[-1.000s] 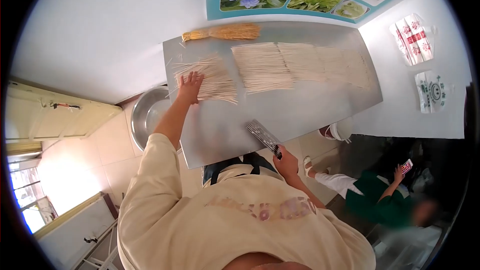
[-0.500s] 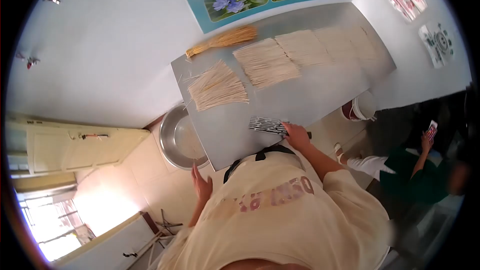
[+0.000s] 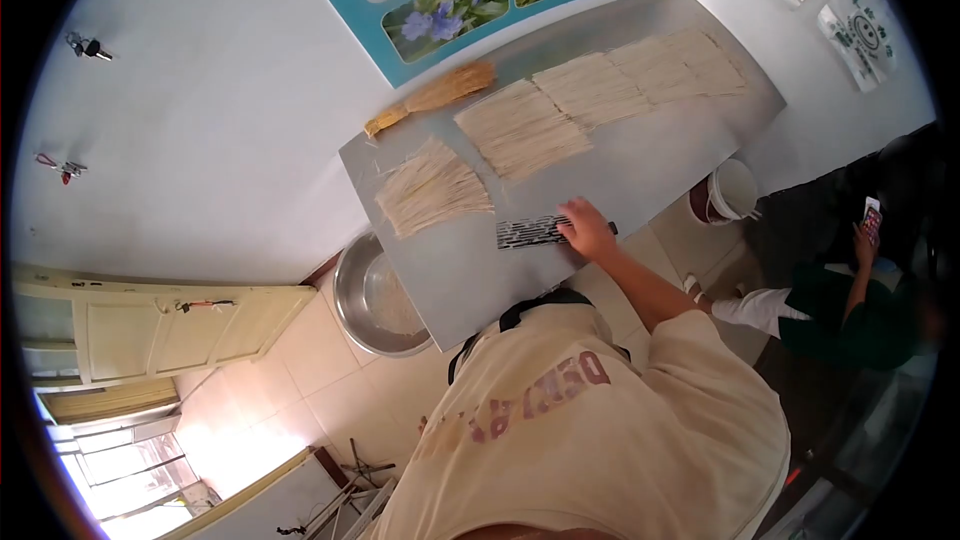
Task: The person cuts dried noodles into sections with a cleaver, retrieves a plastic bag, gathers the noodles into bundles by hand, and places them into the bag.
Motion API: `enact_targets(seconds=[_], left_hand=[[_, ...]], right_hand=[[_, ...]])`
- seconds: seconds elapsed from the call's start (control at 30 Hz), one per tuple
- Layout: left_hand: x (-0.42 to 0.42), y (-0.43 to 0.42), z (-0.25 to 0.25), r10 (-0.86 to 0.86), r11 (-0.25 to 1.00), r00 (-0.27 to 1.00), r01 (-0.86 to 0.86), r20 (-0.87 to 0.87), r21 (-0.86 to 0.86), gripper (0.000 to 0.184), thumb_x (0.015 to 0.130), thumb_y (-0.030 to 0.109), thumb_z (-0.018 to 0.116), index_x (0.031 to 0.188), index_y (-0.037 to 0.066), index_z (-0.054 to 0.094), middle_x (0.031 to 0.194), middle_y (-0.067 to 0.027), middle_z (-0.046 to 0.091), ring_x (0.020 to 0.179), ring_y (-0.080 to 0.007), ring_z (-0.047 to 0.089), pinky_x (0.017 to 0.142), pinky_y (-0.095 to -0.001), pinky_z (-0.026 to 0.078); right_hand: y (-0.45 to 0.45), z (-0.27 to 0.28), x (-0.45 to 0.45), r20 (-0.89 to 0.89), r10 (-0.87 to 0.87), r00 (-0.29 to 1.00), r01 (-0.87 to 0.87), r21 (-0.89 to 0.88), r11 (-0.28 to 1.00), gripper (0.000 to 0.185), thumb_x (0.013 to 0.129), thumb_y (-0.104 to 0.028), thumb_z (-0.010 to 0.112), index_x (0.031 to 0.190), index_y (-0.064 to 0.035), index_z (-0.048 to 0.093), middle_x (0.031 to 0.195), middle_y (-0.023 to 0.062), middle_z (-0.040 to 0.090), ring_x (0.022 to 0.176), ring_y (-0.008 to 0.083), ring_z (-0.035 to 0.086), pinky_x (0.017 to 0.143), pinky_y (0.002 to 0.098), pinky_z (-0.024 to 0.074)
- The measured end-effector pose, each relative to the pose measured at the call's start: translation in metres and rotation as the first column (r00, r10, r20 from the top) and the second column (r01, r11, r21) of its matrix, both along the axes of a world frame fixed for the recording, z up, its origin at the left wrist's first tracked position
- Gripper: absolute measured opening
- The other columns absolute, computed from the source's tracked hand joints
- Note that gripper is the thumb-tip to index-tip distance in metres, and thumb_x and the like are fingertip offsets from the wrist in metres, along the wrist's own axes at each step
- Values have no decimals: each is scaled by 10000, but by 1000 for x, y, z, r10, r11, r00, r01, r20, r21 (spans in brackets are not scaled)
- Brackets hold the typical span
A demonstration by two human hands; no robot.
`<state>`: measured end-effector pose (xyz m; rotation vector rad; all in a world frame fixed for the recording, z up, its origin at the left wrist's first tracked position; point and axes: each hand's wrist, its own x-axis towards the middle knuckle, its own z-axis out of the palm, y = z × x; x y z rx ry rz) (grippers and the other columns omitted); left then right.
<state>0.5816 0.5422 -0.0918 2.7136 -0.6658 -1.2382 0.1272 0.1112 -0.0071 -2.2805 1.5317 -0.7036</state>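
A broad cleaver [image 3: 525, 232] with a black-and-silver streaked blade lies flat near the front edge of the grey table [image 3: 470, 280]. Over its dark handle is my right hand [image 3: 590, 232], its fingers stretched out and the thumb apart; the handle's end shows beyond it. Left of and above the blade spreads a fanned pile of thin pale noodle-like strands [image 3: 435, 188]. More strands [image 3: 525, 128] lie in flat, neat sections further back. Only a sliver of my left hand [image 3: 422, 426] seems to show beside my shirt, with its fingers hidden.
A yellow straw-like bundle [image 3: 430, 100] lies along the wall. On the floor stand a steel basin [image 3: 352, 295] at the table's left and a white bucket [image 3: 735, 190] at its right. Another person [image 3: 850, 315] holding a phone [image 3: 872, 218] is at the right.
My right hand has loosened from the cleaver's handle, and its fingers have straightened. My left hand has dropped back almost out of sight behind my shirt. The view has shifted slightly.
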Motion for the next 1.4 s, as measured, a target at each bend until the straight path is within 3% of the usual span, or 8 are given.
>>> enact_targets(seconds=[0.17,0.23,0.37,0.57,0.73,0.87,1.1,1.4], left_hand=[[20,-54,4,-12,999,999,10,-33,-53,943,764,203,749,1529,-53,261,1502,-355,309,1379,-481,384,1152,-510,353],[31,-66,-10,-89,994,996,88,-6,-70,945,763,229,746,1523,-62,266,1489,-375,314,1372,-489,385,1153,-516,350],[45,-95,-22,-190,972,980,196,52,-130,938,759,258,743,1507,-79,289,1466,-396,342,1362,-507,382,1156,-535,342],[63,-104,-57,-322,936,944,328,68,-128,945,740,283,752,1501,-76,320,1450,-385,384,1359,-496,393,1149,-514,359],[70,-93,-87,-320,932,931,343,177,-119,804,747,284,744,1432,-47,482,1262,-296,600,1225,-435,556,1052,-488,468],[64,-103,-84,-355,932,925,362,134,-32,779,752,281,740,1415,-42,489,1250,-289,604,1210,-428,560,1039,-485,471],[41,-134,-76,-449,893,892,446,54,58,736,759,276,732,1385,-33,501,1229,-277,610,1185,-415,567,1016,-480,476],[16,-171,-77,-554,831,833,553,2,59,680,768,270,723,1347,-21,517,1203,-261,618,1153,-399,576,987,-473,481]], right_hand=[[-37,248,2,881,-82,467,96,42,994,215,1029,-255,582,964,-62,652,832,26,653,659,122,602,580,286,479],[-29,357,-17,939,301,169,-143,-278,950,386,1068,-381,461,1065,-53,664,879,93,659,658,151,610,558,284,474],[5,476,-46,657,658,368,-335,-567,753,334,1046,-307,503,1074,-18,669,816,73,637,612,129,580,537,261,453],[58,518,-59,446,641,625,-350,-574,740,265,1014,-196,567,1088,34,676,721,43,603,544,95,537,506,226,422],[99,464,-68,622,279,732,-86,-322,943,187,978,-83,607,1057,62,695,672,24,591,507,70,528,474,203,406],[106,365,-92,675,-211,707,29,270,962,175,995,-136,620,1111,-53,721,655,-12,583,526,55,515,506,223,412],[175,107,-142,384,-785,487,266,791,551,274,963,-216,650,1206,-93,677,728,-9,631,551,85,604,471,238,460],[315,-35,-157,-49,-961,274,271,962,29,231,959,-284,622,1053,-76,663,820,91,667,653,221,676,546,396,543]])
